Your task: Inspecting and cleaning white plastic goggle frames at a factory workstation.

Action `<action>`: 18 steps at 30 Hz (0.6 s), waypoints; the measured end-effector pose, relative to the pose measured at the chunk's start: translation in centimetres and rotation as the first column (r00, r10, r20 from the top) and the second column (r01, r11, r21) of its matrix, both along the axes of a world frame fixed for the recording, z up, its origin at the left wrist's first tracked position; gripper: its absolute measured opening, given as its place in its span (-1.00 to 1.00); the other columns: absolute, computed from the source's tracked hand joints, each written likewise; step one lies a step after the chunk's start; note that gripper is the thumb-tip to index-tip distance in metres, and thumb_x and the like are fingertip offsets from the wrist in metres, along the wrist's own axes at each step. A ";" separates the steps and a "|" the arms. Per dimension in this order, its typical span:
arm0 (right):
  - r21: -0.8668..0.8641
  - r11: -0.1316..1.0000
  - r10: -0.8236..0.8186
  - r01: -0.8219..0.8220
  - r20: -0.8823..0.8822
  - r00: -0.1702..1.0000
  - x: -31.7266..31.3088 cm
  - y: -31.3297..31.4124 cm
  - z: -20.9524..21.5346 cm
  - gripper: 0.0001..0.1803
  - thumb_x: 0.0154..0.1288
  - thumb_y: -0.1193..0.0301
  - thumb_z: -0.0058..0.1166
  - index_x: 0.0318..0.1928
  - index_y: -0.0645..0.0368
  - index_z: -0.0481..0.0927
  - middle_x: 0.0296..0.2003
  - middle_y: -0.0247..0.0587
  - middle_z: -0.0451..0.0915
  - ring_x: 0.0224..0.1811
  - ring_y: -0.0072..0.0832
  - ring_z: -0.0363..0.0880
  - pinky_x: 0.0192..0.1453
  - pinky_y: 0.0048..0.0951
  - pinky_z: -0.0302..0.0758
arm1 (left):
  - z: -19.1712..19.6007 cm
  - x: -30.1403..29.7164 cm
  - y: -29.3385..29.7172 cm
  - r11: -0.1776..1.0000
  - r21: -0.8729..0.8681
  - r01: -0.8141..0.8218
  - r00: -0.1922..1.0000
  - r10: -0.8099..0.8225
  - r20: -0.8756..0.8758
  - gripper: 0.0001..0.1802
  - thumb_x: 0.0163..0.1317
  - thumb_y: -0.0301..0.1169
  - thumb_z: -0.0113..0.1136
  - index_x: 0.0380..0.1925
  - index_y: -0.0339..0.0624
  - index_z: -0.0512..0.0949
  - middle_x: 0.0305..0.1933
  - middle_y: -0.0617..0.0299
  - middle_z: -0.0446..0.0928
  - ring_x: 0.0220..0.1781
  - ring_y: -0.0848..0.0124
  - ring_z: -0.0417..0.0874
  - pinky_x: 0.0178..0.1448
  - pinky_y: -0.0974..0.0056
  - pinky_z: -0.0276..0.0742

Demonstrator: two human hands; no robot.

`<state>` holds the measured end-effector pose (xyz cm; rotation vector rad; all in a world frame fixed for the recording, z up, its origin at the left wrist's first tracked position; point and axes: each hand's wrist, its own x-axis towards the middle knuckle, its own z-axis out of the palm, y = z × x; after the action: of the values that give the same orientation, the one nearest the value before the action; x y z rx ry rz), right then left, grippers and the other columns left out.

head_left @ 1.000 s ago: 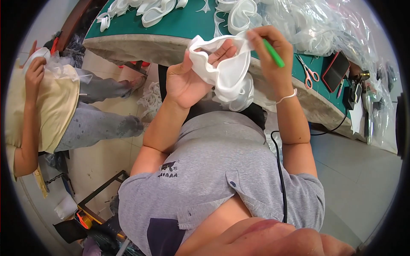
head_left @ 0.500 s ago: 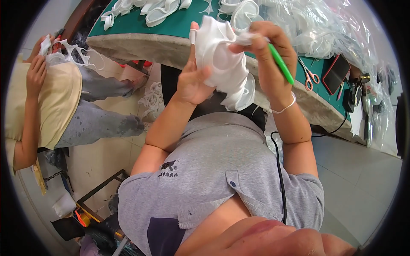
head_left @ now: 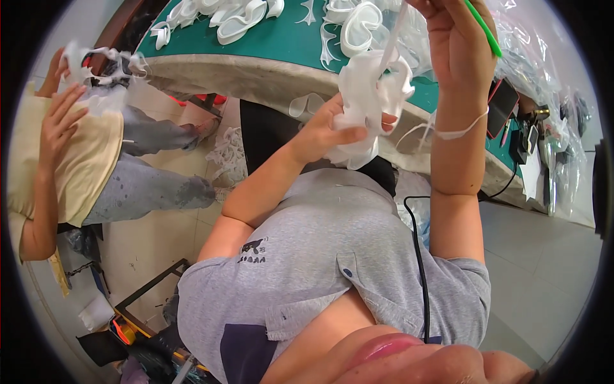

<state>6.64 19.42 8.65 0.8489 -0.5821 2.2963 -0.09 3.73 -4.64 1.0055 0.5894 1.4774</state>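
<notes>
My left hand [head_left: 326, 133] is closed on a soft white moulded fabric piece [head_left: 358, 102], with raised curved rims, in front of the green table's edge. Its thumb lies across the front. My right hand [head_left: 457, 48] is raised over the table, its fingertips cut off by the picture's top edge. From it a narrow white strip [head_left: 391, 41] runs taut down to the piece. A slim green stick-like tool [head_left: 484, 29] is also held in the right hand; its tip is out of sight. White scraps [head_left: 419, 133] dangle beside my right wrist.
On the green table [head_left: 297, 48] lie several white moulded pieces [head_left: 243, 22] and trimmings. Clear plastic bags [head_left: 531, 51] heap at the right, by a dark phone [head_left: 503, 107]. At left, a co-worker's hands [head_left: 61, 109] handle white pieces. A black cable [head_left: 419, 256] crosses my shirt.
My right hand has moved up and to the right, away from the left, drawing out the white strip. My left hand has shifted right and the piece has turned. The co-worker's hands have moved.
</notes>
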 end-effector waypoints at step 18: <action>0.939 0.287 -0.950 0.192 0.252 0.186 4.1 -3.2 -4.7 -0.66 0.37 0.21 0.04 -0.25 0.30 0.56 -0.34 -0.34 0.58 -0.38 -0.61 0.47 -0.30 -0.59 0.40 | 0.9 -5.6 -1.5 0.961 -0.273 -0.050 0.848 0.185 0.496 -0.55 0.34 -0.24 0.05 0.15 -0.22 0.39 0.11 0.15 0.49 0.07 0.35 0.53 0.19 0.18 0.42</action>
<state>10.76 16.21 3.91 -0.4273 -2.0252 1.2787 -5.71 2.22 -3.77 0.3449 0.4322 1.6505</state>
